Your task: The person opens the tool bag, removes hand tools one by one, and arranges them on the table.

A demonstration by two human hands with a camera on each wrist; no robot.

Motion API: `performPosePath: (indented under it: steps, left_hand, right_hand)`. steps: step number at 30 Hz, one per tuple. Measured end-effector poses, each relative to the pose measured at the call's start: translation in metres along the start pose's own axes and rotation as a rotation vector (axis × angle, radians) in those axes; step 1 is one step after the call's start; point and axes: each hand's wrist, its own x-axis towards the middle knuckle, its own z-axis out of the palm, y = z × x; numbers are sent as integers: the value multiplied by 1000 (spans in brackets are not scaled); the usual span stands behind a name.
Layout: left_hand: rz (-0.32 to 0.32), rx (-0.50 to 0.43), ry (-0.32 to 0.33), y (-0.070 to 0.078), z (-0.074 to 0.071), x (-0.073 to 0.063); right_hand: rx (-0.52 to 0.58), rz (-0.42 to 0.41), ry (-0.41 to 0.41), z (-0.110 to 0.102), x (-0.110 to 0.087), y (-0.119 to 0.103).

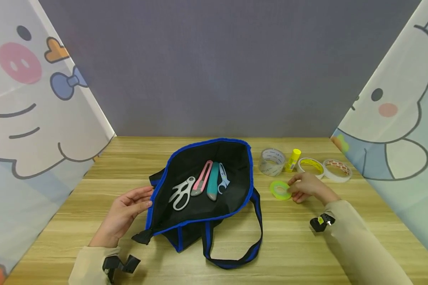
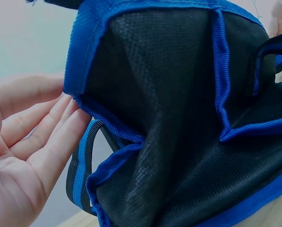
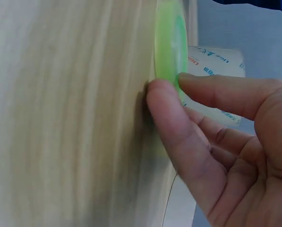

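Observation:
A black tool bag with blue trim (image 1: 235,198) lies with its mouth spread wide. Inside it are white scissors (image 1: 180,194), a pink utility knife (image 1: 202,179), a teal utility knife (image 1: 212,182) and a small light-blue tool with a looped handle (image 1: 222,178). My left hand (image 1: 126,211) pinches the bag's left rim; the left wrist view shows the thumb and fingertips at the blue edging (image 2: 81,61). Over on the right, my right hand (image 1: 308,186) pinches the near edge of a yellow-green roll of tape (image 1: 279,191) between thumb and index finger.
Behind the right hand stand a clear packing tape roll (image 1: 272,168), a yellow glue stick (image 1: 293,160), a white-and-yellow tape roll (image 1: 313,165) and another white tape roll (image 1: 337,174). A bag strap (image 1: 232,264) loops toward the front. A grey panel (image 1: 221,71) rises behind the table.

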Motion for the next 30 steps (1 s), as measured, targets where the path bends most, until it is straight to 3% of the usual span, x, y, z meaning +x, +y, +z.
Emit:
performPosePath:
  steps: [11,19,30]
  left_hand:
    - [0,2,12,1,1,0]
    - [11,-13,1,1,0,0]
    - [13,-23,-4,0,0,1]
  right_hand:
    - [-65,-22,17,-7,-1,-20]
    - [-90,-122,34,-8,-6,-60]
    - [-58,-236,30,20,7,-121]
